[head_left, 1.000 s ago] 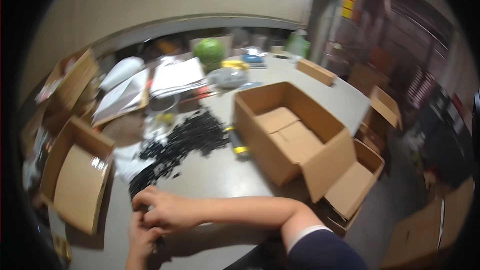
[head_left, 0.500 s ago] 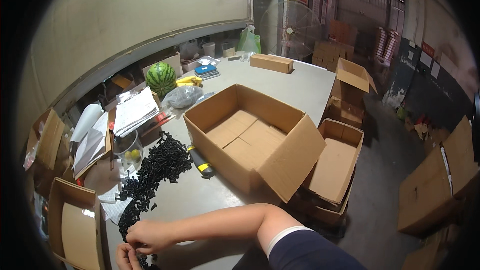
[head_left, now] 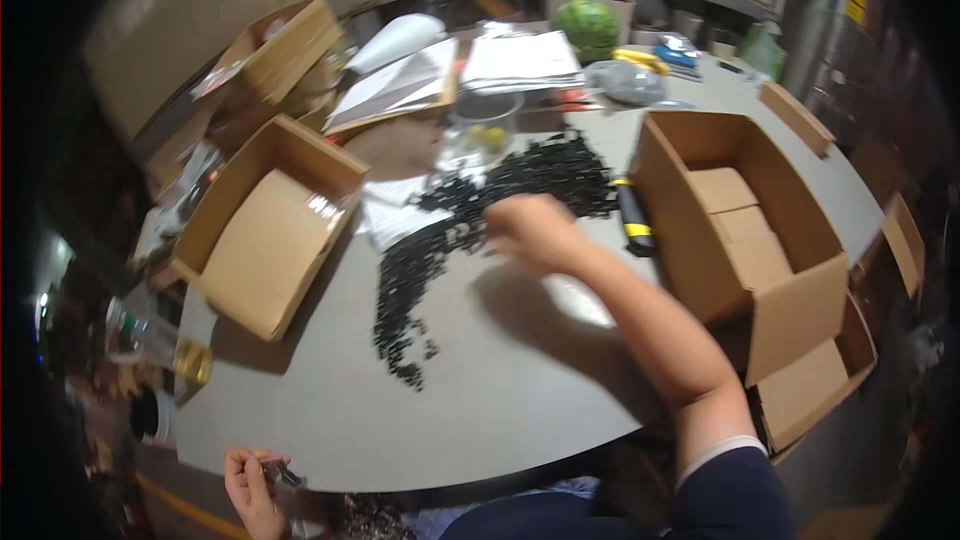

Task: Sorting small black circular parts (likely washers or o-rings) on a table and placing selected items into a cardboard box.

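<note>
A long heap of small black screws [head_left: 545, 175] curves over the grey table [head_left: 480, 380]. My right hand [head_left: 535, 232] hovers at the heap's near side, over its bend. Motion smears its fingers, so a hold on anything does not show. At the table's near left edge, my left hand [head_left: 252, 485] pinches a black screw [head_left: 288, 476] between thumb and fingers. Right of the heap lies a black and yellow tool handle [head_left: 632, 220], against a large open cardboard box [head_left: 680, 230].
A shallow cardboard box [head_left: 265, 240] sits at the table's left. Papers [head_left: 520, 62], a clear tub [head_left: 485, 125] with small yellow-green fruits, a watermelon [head_left: 587, 28] and bananas [head_left: 640, 60] line the back. Another open box [head_left: 805, 390] stands beyond the right edge.
My view has turned left. My hands, close together by the heap before, are now apart: the right is over the screws, the left is at the table's near edge.
</note>
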Available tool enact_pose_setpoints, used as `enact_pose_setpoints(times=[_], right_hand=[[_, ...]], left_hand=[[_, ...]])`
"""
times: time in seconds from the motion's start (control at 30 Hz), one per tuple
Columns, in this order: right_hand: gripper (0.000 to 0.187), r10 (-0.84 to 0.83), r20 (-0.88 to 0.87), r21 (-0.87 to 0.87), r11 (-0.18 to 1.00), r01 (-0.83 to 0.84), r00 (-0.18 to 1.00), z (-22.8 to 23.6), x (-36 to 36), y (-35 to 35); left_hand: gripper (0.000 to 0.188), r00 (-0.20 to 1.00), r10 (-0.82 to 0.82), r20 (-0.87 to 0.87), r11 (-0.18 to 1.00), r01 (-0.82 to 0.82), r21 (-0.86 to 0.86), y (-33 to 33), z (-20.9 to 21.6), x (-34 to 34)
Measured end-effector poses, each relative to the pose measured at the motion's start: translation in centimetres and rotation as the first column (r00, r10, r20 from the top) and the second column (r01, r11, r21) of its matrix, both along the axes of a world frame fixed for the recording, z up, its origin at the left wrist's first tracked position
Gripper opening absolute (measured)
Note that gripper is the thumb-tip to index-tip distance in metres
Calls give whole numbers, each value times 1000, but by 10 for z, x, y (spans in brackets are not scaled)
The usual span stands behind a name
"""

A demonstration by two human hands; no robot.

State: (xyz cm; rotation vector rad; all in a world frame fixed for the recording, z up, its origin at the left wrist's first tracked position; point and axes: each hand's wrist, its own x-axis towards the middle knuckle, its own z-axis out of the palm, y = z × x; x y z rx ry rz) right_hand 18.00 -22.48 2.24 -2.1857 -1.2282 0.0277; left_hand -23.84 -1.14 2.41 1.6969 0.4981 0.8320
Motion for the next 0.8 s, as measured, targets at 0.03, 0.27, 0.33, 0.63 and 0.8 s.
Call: enact_pose_setpoints(times=[0.03,0.27,0.33,0.63,0.8], right_hand=[[14,-110,31,-25,994,111,993,-5,15,-11],[26,102,136,-14,995,-101,985,-32,11,5],[27,138,370,-20,990,-141,918,-38,-7,17],[7,82,510,-191,981,20,856,-46,-10,5],[7,110,518,-111,992,-61,848,-51,-6,8]], left_hand=[[13,994,105,-25,993,-106,-56,3,-6,-26],[6,787,436,-437,899,-360,248,22,-49,-113],[6,816,435,-380,895,-348,278,25,-33,-90],[20,859,171,-483,635,278,720,56,70,155],[47,272,91,-958,730,636,250,125,35,226]])
